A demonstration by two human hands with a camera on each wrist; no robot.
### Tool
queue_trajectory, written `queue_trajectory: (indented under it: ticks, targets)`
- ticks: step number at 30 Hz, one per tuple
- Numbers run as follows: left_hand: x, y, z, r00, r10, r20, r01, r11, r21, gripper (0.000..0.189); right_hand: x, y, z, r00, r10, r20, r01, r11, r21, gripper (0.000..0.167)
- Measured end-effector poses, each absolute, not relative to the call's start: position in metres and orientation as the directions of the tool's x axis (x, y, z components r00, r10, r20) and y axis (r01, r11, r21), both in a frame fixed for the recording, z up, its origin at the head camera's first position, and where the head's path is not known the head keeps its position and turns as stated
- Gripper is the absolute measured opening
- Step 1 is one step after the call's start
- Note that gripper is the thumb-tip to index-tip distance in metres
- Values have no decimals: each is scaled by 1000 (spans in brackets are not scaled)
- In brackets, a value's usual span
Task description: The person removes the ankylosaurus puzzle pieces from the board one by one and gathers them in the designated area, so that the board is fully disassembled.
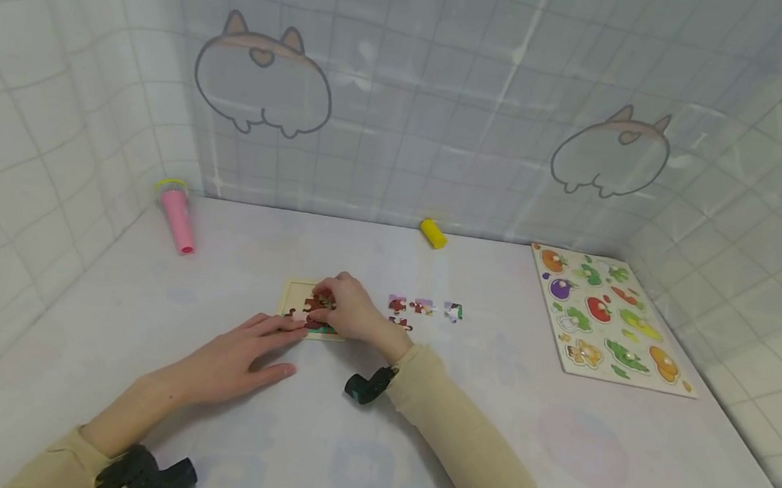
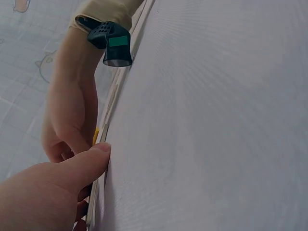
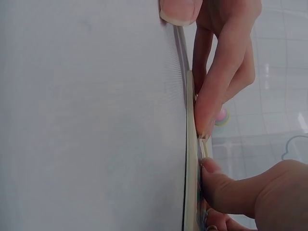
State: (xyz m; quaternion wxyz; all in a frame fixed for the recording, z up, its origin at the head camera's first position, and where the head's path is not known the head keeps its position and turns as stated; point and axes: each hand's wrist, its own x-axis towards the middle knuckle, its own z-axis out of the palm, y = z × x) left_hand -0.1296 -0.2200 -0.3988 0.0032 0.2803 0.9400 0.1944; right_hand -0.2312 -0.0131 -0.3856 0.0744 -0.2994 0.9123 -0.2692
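A small wooden jigsaw tray [image 1: 298,291] lies on the table, with brown puzzle pieces [image 1: 313,304] in its lower part. My left hand [image 1: 230,361] reaches in from the left with fingers fairly straight, their tips resting on the tray's lower left part. Its thumb lies apart, on the table. My right hand [image 1: 356,312] is over the tray's right side, thumb and fingers bent, pinching a brown piece; fingers hide much of it. In the right wrist view my right thumb [image 3: 224,190] presses low at the tray edge [image 3: 191,144].
Several loose puzzle pieces [image 1: 422,306] lie right of the tray. A yellow block [image 1: 433,233] and a pink toy microphone [image 1: 178,219] are near the back. A vegetable peg board [image 1: 605,322] lies at the right. Curtain-like tiled walls [image 1: 402,107] enclose the table.
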Motion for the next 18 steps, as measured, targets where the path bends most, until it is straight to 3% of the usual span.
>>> queue_trajectory:
  ticks: [18]
  targets:
    - [-132, -221, -402, -846, 524, 99, 521, 773, 361, 61, -233, -15, -390, -802, -591, 86, -534, 646, -545, 40]
